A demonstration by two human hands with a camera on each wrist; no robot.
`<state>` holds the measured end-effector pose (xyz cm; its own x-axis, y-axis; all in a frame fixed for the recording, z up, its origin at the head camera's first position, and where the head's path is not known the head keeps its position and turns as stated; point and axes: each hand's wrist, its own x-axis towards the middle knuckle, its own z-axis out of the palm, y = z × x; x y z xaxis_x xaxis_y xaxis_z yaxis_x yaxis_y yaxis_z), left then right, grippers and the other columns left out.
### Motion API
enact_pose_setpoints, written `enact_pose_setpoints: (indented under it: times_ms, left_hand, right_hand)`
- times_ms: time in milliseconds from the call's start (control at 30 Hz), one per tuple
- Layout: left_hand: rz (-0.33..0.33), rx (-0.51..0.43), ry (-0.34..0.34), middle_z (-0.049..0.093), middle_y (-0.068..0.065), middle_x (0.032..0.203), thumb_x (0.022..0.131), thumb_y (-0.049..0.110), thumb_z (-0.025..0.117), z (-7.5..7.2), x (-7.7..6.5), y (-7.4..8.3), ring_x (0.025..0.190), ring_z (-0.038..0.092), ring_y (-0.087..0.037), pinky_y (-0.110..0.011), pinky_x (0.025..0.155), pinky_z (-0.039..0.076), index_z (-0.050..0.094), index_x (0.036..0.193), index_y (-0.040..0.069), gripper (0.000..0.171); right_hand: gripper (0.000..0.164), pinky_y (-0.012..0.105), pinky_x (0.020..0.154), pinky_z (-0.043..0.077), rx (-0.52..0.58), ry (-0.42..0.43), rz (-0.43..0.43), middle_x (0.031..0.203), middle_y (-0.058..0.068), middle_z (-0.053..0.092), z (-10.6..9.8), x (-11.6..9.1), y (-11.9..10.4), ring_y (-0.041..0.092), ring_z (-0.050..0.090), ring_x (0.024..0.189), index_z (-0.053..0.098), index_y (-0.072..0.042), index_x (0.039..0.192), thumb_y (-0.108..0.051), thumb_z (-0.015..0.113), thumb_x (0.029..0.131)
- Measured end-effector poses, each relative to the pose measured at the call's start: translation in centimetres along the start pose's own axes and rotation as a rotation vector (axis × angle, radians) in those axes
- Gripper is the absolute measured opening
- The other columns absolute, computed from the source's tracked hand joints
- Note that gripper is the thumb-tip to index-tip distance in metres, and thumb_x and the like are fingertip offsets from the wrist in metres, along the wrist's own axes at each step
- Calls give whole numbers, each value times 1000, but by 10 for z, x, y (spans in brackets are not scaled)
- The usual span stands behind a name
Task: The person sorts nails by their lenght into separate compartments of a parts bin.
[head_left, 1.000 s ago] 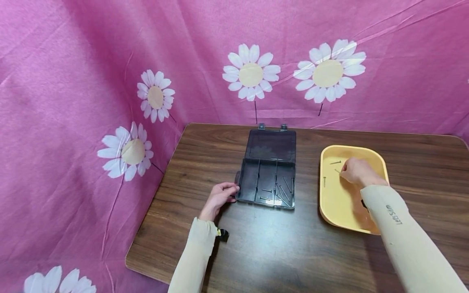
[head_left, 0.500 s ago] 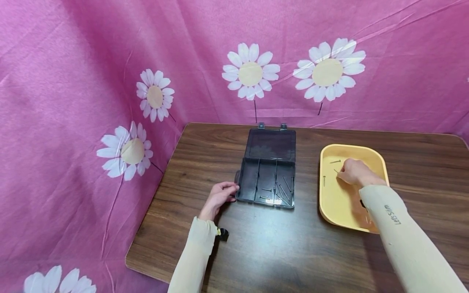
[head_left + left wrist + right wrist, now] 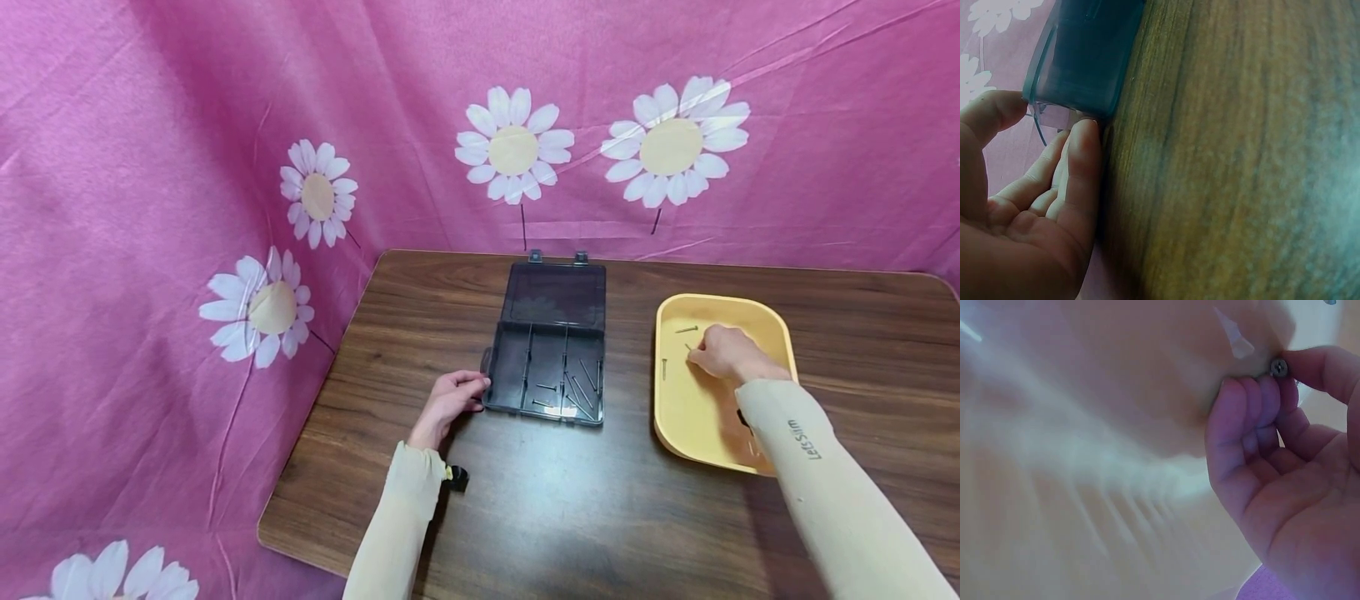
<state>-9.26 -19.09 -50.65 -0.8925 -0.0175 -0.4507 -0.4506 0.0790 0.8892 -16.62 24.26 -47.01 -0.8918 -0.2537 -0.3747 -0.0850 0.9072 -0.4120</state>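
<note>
My right hand [image 3: 727, 352] is inside the yellow tray [image 3: 690, 417], pinching a small metal screw [image 3: 1279, 367] between thumb and fingertips; its round head shows in the right wrist view. Left of the tray lies a dark see-through organizer box [image 3: 506, 367], its lid folded back. Two short screws lie in its middle compartment, and several longer screws [image 3: 583, 392] in the right one. The left compartment is bare. At the box's near left corner, my left hand [image 3: 448, 404] grips the side, thumb at the upper rim and fingers low by the table.
Other screws lie in the tray, one near its back [image 3: 686, 330] and one by its left wall [image 3: 663, 369]. Box and tray stand on a brown wooden table [image 3: 540, 517]. Pink flowered cloth [image 3: 420, 125] hangs behind and to the left.
My right hand has shifted very slightly to the left within the tray. The left hand and the organizer box have stayed in place.
</note>
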Motion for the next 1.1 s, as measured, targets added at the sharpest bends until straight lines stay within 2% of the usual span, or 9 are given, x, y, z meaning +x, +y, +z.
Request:
enact_pose_setpoints:
  times_ms: [167, 300, 500, 767, 933, 1000, 1100]
  left_hand:
    - [-1, -2, 1, 69, -3, 94, 88, 9, 66, 0, 0, 0, 76, 61, -8, -21, 63, 56, 65, 111, -6, 28]
    - [-1, 3, 0, 70, -3, 94, 88, 9, 66, 0, 0, 0, 76, 61, -8, -20, 63, 56, 65, 111, -5, 27]
    - [-6, -1, 1, 70, -2, 94, 87, 9, 66, 0, 1, -1, 76, 61, -7, -20, 62, 56, 66, 110, -5, 26]
    - [-14, -7, -1, 69, -2, 93, 87, 7, 66, 0, 1, -1, 75, 61, -7, -20, 62, 56, 66, 110, -5, 26]
    - [-10, -5, 1, 70, -2, 93, 87, 8, 66, -1, 1, -2, 75, 62, -7, -20, 62, 56, 66, 110, -4, 26]
    - [-6, -2, 0, 70, -2, 93, 87, 8, 66, -1, 1, -2, 75, 62, -7, -20, 62, 56, 66, 110, -4, 26]
    - [-6, -3, -1, 70, -2, 93, 87, 8, 66, -1, 1, -2, 75, 62, -7, -21, 62, 56, 66, 110, -5, 26]
  right_hand:
    - [29, 27, 51, 32, -1, 14, 19, 57, 1, 45, 0, -1, 0, 18, 43, 58, 58, -11, 59, -24, 53, 85]
    - [26, 27, 52, 34, 13, 34, 49, 61, 2, 51, -2, -3, 1, 19, 46, 61, 63, -9, 66, -26, 57, 84]
    - [25, 27, 51, 34, 41, 59, 78, 61, 0, 49, -4, -6, 0, 18, 46, 62, 60, -11, 67, -28, 59, 85]
    - [17, 27, 54, 37, 37, 157, 31, 70, 6, 56, -8, -7, 0, 23, 51, 68, 61, -8, 77, -21, 55, 86]
    - [24, 44, 67, 48, 36, 246, -5, 84, 19, 64, -9, -7, -1, 37, 58, 79, 63, 3, 94, -15, 50, 88]
    - [27, 52, 73, 49, 43, 259, -4, 92, 24, 65, -9, -8, -1, 42, 60, 86, 63, 6, 100, -15, 49, 89]
    - [28, 56, 77, 48, 45, 260, -1, 96, 26, 65, -10, -9, -2, 43, 60, 90, 64, 6, 101, -15, 48, 90]
